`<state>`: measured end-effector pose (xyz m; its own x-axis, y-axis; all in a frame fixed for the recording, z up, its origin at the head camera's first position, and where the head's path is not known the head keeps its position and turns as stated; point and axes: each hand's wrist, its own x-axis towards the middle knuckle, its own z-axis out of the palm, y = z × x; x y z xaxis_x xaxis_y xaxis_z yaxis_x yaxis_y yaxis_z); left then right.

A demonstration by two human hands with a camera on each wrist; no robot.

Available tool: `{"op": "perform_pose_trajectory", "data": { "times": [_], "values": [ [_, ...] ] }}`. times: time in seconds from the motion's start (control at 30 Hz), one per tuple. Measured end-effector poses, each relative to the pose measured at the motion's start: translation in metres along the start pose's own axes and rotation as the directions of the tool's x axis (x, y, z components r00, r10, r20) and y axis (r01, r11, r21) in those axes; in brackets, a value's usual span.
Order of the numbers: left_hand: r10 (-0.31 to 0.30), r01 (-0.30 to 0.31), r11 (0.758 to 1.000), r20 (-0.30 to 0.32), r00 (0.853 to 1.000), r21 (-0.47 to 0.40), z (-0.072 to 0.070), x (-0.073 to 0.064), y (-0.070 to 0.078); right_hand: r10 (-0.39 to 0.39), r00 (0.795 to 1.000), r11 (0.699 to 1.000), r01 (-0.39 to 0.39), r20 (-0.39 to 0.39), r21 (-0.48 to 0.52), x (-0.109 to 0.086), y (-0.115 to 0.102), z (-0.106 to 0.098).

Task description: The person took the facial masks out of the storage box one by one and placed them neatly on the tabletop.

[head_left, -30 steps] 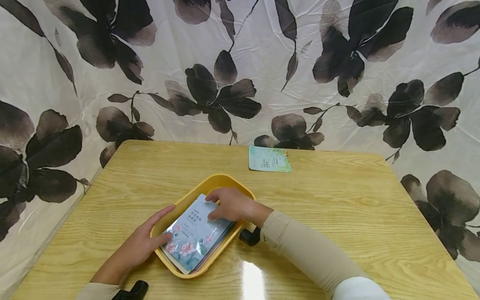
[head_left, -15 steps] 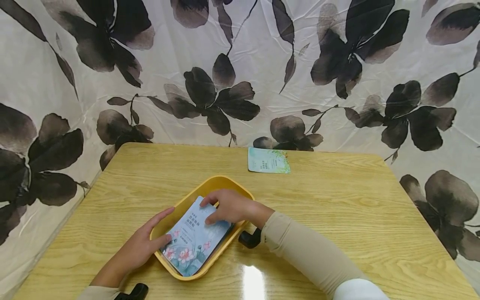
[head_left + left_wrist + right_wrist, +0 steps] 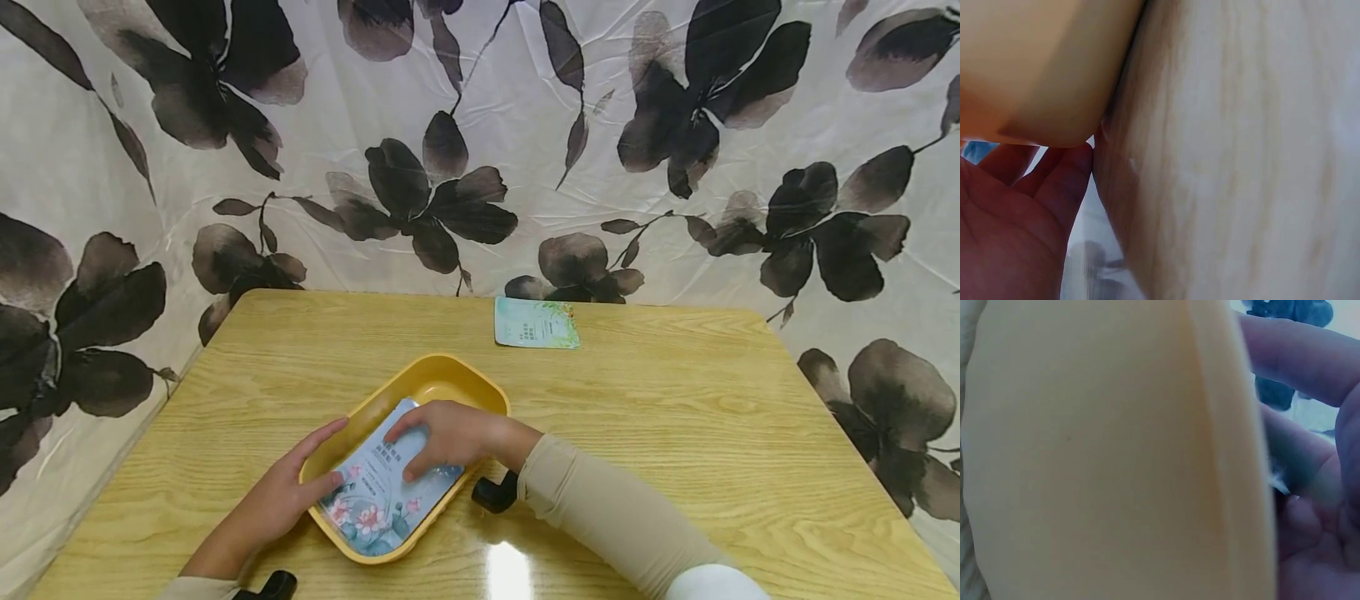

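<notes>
A yellow plastic tray (image 3: 471,372) lies slantwise on the table. In it is a pile of flat sheet-mask packets, the top packet (image 3: 371,475) pale blue with pink lotus flowers and Chinese lettering. At the tray's left side my left hand (image 3: 279,490) grips the wall, thumb over the rim and fingers outside; the left wrist view shows its fingers against the tray wall (image 3: 1035,62). My right hand (image 3: 450,433) reaches over the tray's right rim, its thumb and forefinger spread on the top packet. Its other fingers are hidden in the head view; the right wrist view shows fingers (image 3: 1304,356) behind the rim.
A green and light-blue packet (image 3: 536,323) lies at the back edge of the wooden table (image 3: 675,400). Behind hangs a white cloth (image 3: 315,125) printed with dark flowers. Black wrist devices (image 3: 495,493) sit by both wrists.
My right hand has shifted down and left over the packets. The top packet has slid toward the tray's near end, and more of the far tray floor shows. My left hand has stayed put.
</notes>
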<state>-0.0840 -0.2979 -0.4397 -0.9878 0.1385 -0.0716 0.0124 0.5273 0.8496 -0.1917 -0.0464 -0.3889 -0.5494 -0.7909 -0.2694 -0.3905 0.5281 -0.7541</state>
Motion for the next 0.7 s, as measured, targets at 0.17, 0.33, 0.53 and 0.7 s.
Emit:
{"op": "perform_pose_trajectory", "data": {
  "times": [0.17, 0.33, 0.53, 0.7],
  "values": [
    [-0.005, 0.005, 1.0, -0.006, 1.0, 0.002, 0.002, 0.0, 0.0, -0.034, 0.999, 0.999, 0.034, 0.011, -0.016, -0.003, 0.004, -0.001],
    [0.003, -0.003, 1.0, -0.004, 1.0, -0.012, 0.003, 0.0, -0.001, -0.077, 0.997, 0.997, 0.077, -0.005, -0.008, -0.006, 0.009, -0.007],
    [0.015, -0.015, 1.0, -0.01, 1.0, -0.011, 0.004, 0.0, -0.001, -0.068, 0.996, 0.996, 0.07, -0.051, 0.048, -0.016, 0.013, -0.024],
    [0.025, -0.025, 1.0, -0.012, 1.0, -0.009, 0.005, 0.0, -0.002, -0.052, 0.989, 0.998, 0.056, -0.14, 0.023, -0.029, 0.014, -0.043]
  ]
}}
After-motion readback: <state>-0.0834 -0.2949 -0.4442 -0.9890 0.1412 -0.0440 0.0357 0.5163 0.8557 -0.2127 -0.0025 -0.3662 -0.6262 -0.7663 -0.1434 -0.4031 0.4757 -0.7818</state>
